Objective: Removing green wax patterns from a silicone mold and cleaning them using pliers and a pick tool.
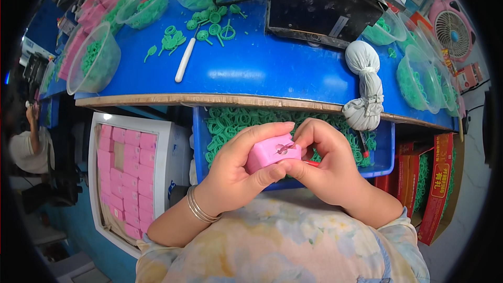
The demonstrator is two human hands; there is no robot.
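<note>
A pink rubber mould block (262,157) sits between my hands, above a blue tray (388,149) of green wax ring pieces (230,126). My left hand (231,163) wraps round it, with the thumb in front and the fingers over the top. My right hand (332,167) is closed at the block's right end, thumb and bent fingers pressed against it. A jagged dark slit with a round hollow shows in the block's facing side. A thin red piece (312,163) peeks out under my right fingers; I cannot tell what it is.
A blue table (236,73) carries green wax pieces, a white-handled tool (185,62), plastic bowls (107,68), a black machine (319,10) and a tied cloth bundle (365,78). A white box frame (97,178) of pink blocks stands left, red boxes (437,188) right. Another person (26,149) is far left.
</note>
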